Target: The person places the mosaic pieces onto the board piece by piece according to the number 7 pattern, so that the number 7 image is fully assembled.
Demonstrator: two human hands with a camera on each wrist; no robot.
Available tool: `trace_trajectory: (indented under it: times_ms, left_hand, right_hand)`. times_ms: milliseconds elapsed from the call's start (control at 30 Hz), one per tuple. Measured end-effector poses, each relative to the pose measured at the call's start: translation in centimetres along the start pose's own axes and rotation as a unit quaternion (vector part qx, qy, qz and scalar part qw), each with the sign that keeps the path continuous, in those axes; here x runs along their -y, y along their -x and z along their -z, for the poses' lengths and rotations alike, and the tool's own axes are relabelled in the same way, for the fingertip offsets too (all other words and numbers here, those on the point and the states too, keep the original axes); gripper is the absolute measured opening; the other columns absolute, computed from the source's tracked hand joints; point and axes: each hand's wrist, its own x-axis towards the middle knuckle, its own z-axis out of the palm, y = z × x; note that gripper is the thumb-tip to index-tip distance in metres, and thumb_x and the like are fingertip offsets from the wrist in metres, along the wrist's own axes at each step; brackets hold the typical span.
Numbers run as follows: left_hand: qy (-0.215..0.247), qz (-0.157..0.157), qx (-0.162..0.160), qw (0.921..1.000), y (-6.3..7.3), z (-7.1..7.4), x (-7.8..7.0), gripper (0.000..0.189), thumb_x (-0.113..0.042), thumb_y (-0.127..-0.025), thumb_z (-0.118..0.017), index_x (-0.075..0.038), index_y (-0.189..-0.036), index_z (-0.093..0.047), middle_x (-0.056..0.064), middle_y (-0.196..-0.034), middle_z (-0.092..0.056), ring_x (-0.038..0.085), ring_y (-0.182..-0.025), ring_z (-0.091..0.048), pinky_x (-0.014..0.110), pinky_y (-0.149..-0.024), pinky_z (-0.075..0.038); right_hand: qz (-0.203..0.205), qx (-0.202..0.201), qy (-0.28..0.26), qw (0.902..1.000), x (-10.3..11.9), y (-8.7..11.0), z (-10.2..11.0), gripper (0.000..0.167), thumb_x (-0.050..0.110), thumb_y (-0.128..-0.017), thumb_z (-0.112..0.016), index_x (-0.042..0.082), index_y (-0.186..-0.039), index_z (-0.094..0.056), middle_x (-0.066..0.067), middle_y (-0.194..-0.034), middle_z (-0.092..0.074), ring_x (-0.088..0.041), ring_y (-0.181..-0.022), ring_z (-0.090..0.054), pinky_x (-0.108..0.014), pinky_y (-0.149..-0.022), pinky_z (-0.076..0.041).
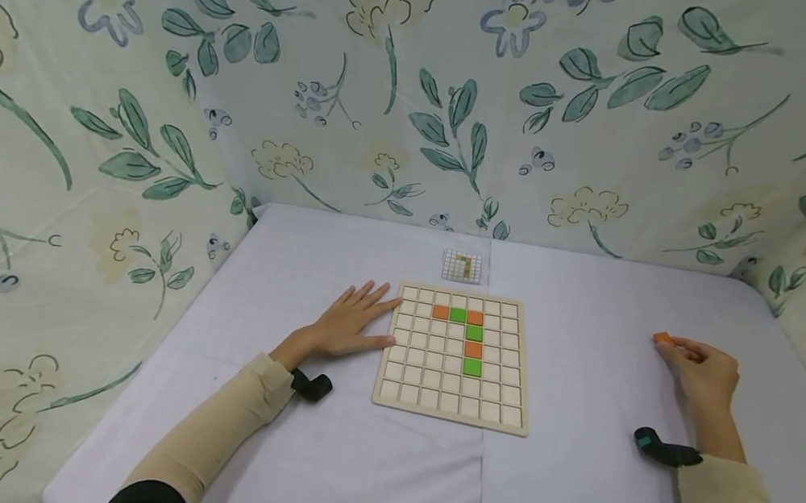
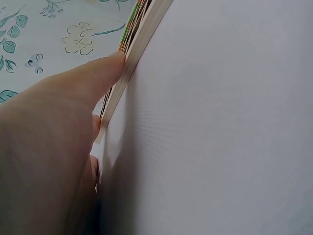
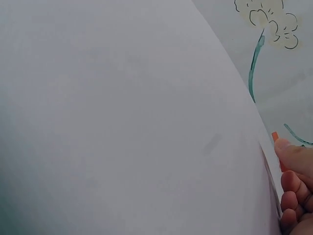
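In the head view a square wooden grid board lies flat on the table. Orange tiles and green tiles fill some of its cells, forming a short row and a column running down from its right end. My left hand has its fingers spread, with thumb and a fingertip touching the board's left edge; the left wrist view shows the thumb against that edge. Well to the right of the board, my right hand pinches an orange tile between thumb and fingers, also visible in the right wrist view.
Behind the board lies a small card printed with a coloured grid pattern. A white cloth covers the table, creased near the front. Floral fabric hangs along the back and sides.
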Motion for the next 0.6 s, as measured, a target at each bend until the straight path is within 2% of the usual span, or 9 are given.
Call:
trace_trajectory:
  times_ms: [233,367,600]
  left_hand:
    - [-0.001,0.001,0.001,1.0,0.1,0.2,-0.1,0.082,-0.074,-0.093,-0.039,-0.032,-0.161,-0.018,0.004,-0.167,-0.004,0.028,-0.152,0.006,0.051,-0.119,0.005]
    - [0.001,0.004,0.003,1.0,0.1,0.2,-0.3,0.082,-0.073,-0.094,-0.04,-0.031,-0.161,-0.018,0.003,-0.167,-0.004,0.027,-0.152,0.006,0.05,-0.119,0.006]
    - [0.003,0.005,0.004,1.0,0.1,0.3,-0.3,0.082,-0.072,-0.094,-0.041,-0.031,-0.161,-0.019,0.004,-0.167,-0.005,0.028,-0.152,0.006,0.05,-0.119,0.005]
  right_hand:
    - [0.033,0.019,0.02,0.9991,0.8,1.0,-0.3,0.059,0.034,-0.092,-0.072,-0.008,-0.131,-0.06,0.012,-0.085,-0.052,-0.008,-0.08,-0.044,-0.016,-0.06,-0.04]
    - [0.053,0.037,0.019,0.9977,1.4,1.8,-0.3,0.057,0.032,-0.095,-0.07,-0.009,-0.133,-0.058,0.006,-0.092,-0.053,-0.009,-0.082,-0.044,-0.013,-0.059,-0.043]
    - [0.07,0.059,0.009,0.9958,3.3,3.6,-0.8,0.059,0.036,-0.094,-0.07,-0.006,-0.133,-0.059,0.006,-0.093,-0.054,-0.011,-0.085,-0.044,-0.014,-0.059,-0.043]
